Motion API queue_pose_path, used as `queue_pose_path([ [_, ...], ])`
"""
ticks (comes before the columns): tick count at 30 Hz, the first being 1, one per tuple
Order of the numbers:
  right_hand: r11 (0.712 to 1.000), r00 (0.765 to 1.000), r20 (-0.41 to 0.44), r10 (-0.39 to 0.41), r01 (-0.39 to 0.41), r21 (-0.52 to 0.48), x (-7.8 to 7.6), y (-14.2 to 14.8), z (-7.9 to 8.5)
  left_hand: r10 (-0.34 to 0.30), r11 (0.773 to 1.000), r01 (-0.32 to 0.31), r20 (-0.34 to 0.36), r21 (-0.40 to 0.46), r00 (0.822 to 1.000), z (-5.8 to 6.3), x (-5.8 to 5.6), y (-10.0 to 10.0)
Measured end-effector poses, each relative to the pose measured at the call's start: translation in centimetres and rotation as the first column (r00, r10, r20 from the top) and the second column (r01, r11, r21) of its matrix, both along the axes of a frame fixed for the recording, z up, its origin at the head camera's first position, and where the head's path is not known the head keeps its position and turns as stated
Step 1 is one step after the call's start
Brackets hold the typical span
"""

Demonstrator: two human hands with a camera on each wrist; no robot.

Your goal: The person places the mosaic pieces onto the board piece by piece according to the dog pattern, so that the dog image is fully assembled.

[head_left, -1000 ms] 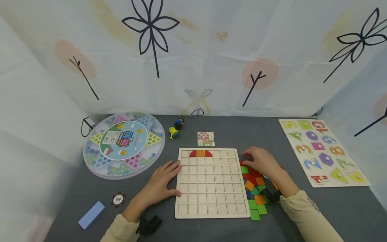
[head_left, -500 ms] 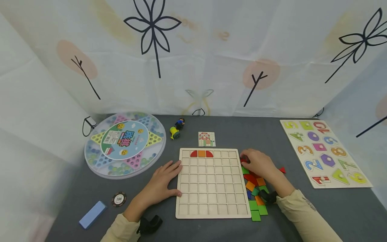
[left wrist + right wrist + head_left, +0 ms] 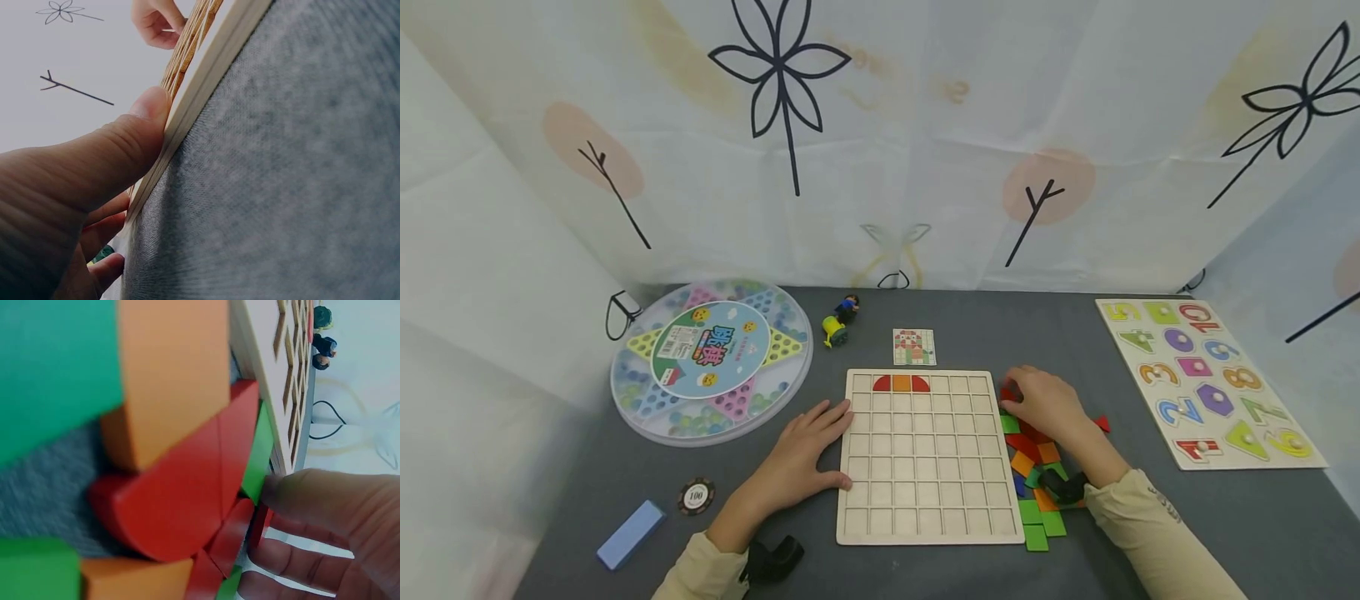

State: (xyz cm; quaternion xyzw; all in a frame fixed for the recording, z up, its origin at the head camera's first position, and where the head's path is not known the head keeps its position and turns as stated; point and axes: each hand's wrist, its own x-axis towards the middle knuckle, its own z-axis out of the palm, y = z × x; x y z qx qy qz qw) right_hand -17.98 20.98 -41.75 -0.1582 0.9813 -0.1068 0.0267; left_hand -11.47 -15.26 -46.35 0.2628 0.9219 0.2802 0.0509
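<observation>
In the head view, my left hand [image 3: 801, 458] lies along the left edge of a wooden grid board [image 3: 932, 467], fingers spread. The left wrist view shows its thumb [image 3: 147, 119] against the board's side. Two red pieces with an orange square [image 3: 901, 383] between them sit in the board's top row. My right hand [image 3: 1041, 404] is at the board's upper right edge, over a pile of coloured blocks. Between its thumb and fingertips it pinches a red block [image 3: 261, 524], mostly hidden by the fingers. A red half-round block [image 3: 175, 500] and a green block [image 3: 257, 453] lie close by.
A small pattern card [image 3: 914, 347] lies behind the board. Round marble game box [image 3: 790, 392], toy figures [image 3: 835, 331], a poker chip [image 3: 696, 496] and a blue bar [image 3: 631, 534] are to the left. At the right lies a number puzzle board [image 3: 1213, 383].
My right hand has shifted slightly left, and its fingers have closed on a red block beside the board. A red triangle has come into view behind the wrist. The left hand stays put.
</observation>
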Motion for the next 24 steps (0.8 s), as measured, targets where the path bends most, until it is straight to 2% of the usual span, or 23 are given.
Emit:
queue_pose_path([
  [4,1.0,1.0,0.016,-0.003,0.004,-0.025,-0.1,0.2,0.0,-0.005,1.0,0.005,0.003,-0.005,1.0,0.1,0.1,0.1],
  [7,0.995,1.0,0.025,0.015,-0.012,-0.104,-0.2,-0.3,0.2,-0.009,1.0,0.009,0.012,0.001,1.0,0.2,0.2,0.2],
  [11,0.969,0.994,0.027,0.103,-0.094,-0.23,-0.6,-3.2,1.1,-0.002,1.0,0.002,0.016,0.009,1.0,0.2,0.2,0.3],
  [14,0.946,0.982,0.01,0.189,-0.179,-0.27,-0.9,-6.6,1.4,0.004,1.0,-0.004,0.021,0.008,1.0,0.2,0.2,0.2],
  [19,0.925,0.944,-0.059,0.323,-0.329,-0.19,-1.1,-12.4,1.1,0.012,1.0,-0.012,0.026,0.006,1.0,0.2,0.2,0.1],
  [24,0.918,0.919,-0.077,0.386,-0.391,-0.073,-1.3,-16.0,0.4,0.01,1.0,-0.01,0.015,0.011,1.0,0.4,0.2,0.0],
])
